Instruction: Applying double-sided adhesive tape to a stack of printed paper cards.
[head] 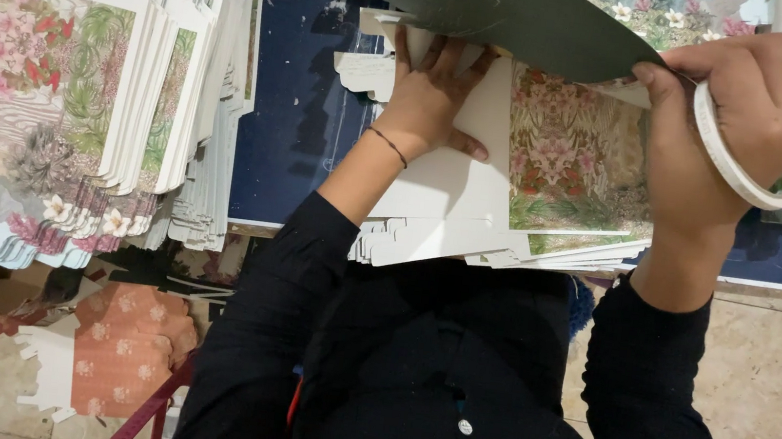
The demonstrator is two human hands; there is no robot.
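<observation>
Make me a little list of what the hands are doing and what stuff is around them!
left hand: pressed flat on a white card atop a pile of cut sheets
right hand: lifts the edge of a dark green sheet; a roll of white tape hangs around it
flowered sheet: lies printed side up under the green one
table: dark blue top
big stack of flowered cards: on the left, fanned out
orange flowered sheets: down on the tiled floor

left hand [435, 92] fingertips hidden under dark green sheet [542, 16], sheet cut off at top edge
</observation>
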